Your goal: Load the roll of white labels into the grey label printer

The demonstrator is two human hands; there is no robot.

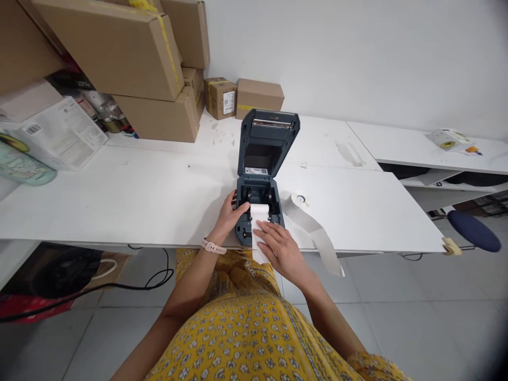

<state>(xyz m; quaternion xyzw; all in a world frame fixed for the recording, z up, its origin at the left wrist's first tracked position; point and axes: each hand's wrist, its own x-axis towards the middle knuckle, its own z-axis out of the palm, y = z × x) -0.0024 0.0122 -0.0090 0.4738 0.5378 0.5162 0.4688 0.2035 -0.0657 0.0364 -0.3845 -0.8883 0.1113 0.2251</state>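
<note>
A dark label printer (269, 146) stands at the table's front edge with its lid raised. Inside it sits a small label roll (260, 208), and a white label strip (259, 241) runs from it over the printer's front edge. My left hand (229, 216) grips the printer's left side, thumb over the rim near the roll. My right hand (280, 246) lies over the strip with its fingers stretched out flat; its thumb is hidden. To the printer's right, a second label roll (296, 203) has a long loose tail that hangs over the table edge.
The white table (159, 196) runs along the wall. Stacked cardboard boxes (154, 114) stand back left, with two smaller cartons behind the printer. A green bottle (26, 164) lies at the far left. Black cables (156, 278) hang below. A blue stool (474, 231) is at right.
</note>
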